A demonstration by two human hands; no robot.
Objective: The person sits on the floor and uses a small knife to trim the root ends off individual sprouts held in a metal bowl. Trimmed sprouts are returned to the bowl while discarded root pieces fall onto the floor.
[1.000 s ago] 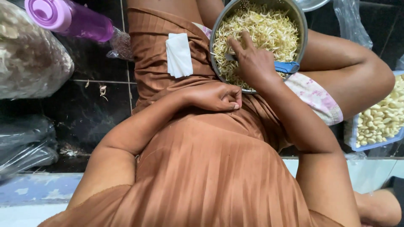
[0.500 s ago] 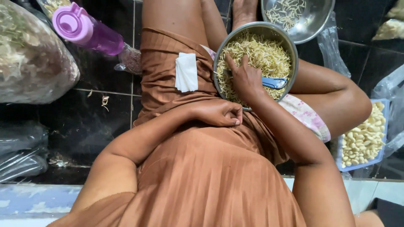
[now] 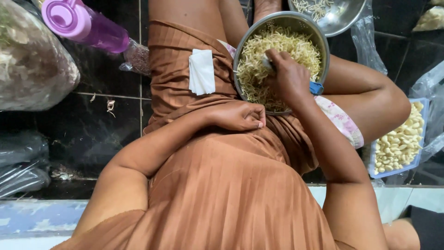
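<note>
A round metal bowl (image 3: pixel 237 62) full of pale bean sprouts (image 3: pixel 256 74) rests on my lap, on a brown pleated dress. My right hand (image 3: pixel 289 78) is inside the bowl on top of the sprouts, its fingers bunched together on a pinch of them. A blue handle end (image 3: pixel 317 88) sticks out from under that wrist at the bowl's rim. My left hand (image 3: pixel 238 115) lies on my lap just below the bowl, its fingers curled in with nothing visible in them. A folded white tissue (image 3: pixel 202 71) sits on my thigh to the left of the bowl.
A second metal bowl (image 3: pixel 340 18) with a few sprouts stands beyond the first. At the right, a blue tray (image 3: pixel 400 143) holds pale peeled pieces. A purple bottle (image 3: pixel 83 25) and stuffed plastic bags (image 3: pixel 32 69) lie at the left on dark floor tiles.
My right hand's fingers, stretched over the sprouts before, are now bunched together deeper in the bowl. The left hand has stayed on my lap. The view has shifted slightly.
</note>
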